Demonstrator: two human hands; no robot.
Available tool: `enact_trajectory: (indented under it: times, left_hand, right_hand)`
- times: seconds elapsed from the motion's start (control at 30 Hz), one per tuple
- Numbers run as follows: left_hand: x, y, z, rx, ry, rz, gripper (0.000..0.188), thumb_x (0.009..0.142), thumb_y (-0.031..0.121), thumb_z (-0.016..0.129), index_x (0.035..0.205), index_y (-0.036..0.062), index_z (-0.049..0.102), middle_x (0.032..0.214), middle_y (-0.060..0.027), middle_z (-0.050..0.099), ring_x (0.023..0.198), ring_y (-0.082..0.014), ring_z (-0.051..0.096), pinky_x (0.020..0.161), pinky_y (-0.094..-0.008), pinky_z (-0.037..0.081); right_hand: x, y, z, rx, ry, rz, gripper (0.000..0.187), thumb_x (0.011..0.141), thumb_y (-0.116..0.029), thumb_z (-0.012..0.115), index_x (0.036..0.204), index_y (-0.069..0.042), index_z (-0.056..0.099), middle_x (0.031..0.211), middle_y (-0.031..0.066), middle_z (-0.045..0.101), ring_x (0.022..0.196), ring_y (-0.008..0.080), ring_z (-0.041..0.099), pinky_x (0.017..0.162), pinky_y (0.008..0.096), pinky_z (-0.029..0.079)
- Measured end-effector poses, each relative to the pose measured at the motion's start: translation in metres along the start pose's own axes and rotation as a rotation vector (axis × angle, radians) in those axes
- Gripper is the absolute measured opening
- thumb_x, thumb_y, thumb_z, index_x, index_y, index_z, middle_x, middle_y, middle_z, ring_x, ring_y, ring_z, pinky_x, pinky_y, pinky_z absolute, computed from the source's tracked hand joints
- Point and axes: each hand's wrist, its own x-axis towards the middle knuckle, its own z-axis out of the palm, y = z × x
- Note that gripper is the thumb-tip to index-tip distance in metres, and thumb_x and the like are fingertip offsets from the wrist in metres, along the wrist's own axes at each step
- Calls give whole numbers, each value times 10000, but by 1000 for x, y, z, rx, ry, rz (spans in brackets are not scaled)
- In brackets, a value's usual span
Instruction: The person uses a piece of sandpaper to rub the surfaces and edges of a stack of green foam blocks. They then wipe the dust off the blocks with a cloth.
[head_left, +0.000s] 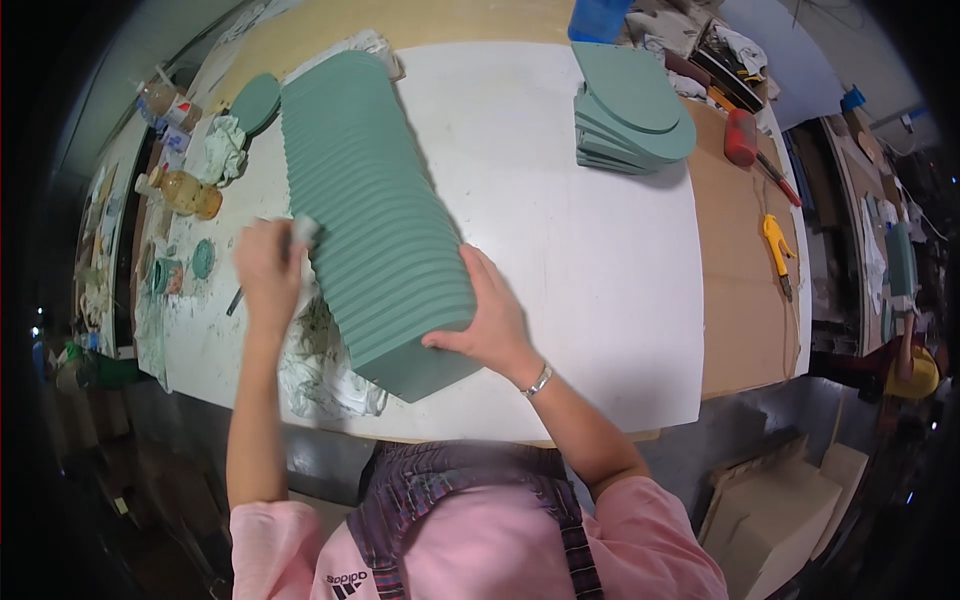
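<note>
**Row of boards between two hands on a worktable**

A long row of boards (385,210) lies on the table (580,260). The left hand (268,268) is at its left side, the right hand (492,318) at its near right. A smaller stack (630,110) sits behind, right; possibly rags (320,365) lie front-left.

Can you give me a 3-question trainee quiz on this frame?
1. True or false: the right hand rests on the near end of the long row of green boards.
2. What does the left hand press against the row's side? A) hammer B) small pale pad C) bottle
3. Where is the smaller green stack: far right or near left of the white table?

Key: 1 true; 2 B; 3 far right.
</note>
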Motion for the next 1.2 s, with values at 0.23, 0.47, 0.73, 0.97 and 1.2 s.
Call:
enact_trajectory:
  times: [0.23, 0.47, 0.73, 0.97, 1.2]
  left_hand:
    - [-3, -33, -34, -19, -147, 131, 274, 761, 29, 761, 1012, 55, 655, 950, -118, 601, 912, -358, 557, 795, -442, 409]
    - [12, 10, -6, -263, -196, 446, 369, 705, 45, 763, 1053, 73, 643, 973, -86, 575, 937, -325, 548, 839, -449, 403]
    - [30, -16, -17, -331, -321, 587, 336, 723, 34, 761, 1041, 79, 661, 970, -74, 583, 928, -316, 546, 854, -451, 412]
    - [75, 25, 44, -459, -261, 636, 284, 755, 60, 755, 1024, 61, 665, 937, -86, 576, 938, -320, 544, 829, -424, 405]
    - [74, -83, 4, -353, -421, 625, 283, 765, 61, 749, 1038, 50, 676, 989, -104, 608, 935, -338, 546, 820, -456, 442]
  right_hand:
    - [-5, -11, -7, 35, -18, 73, 1162, 663, -447, 941, 1552, 25, 362, 1583, 247, 412, 1446, 379, 440, 1190, 418, 374]
    - [-2, -34, 33, -195, 316, 1, 742, 884, -340, 746, 1484, 10, 486, 1521, 225, 496, 1340, 398, 521, 1116, 478, 422]
    - [-2, -22, 45, -202, 563, -50, 534, 872, -193, 661, 1348, 44, 617, 1352, 232, 642, 1172, 400, 637, 998, 461, 515]
    - [3, -30, 54, -220, 557, -68, 535, 835, -160, 638, 1333, 37, 632, 1337, 225, 654, 1158, 396, 648, 991, 457, 523]
    - [-1, -28, 47, -241, 570, -20, 552, 813, -181, 637, 1327, 20, 642, 1338, 205, 657, 1161, 382, 645, 996, 460, 517]
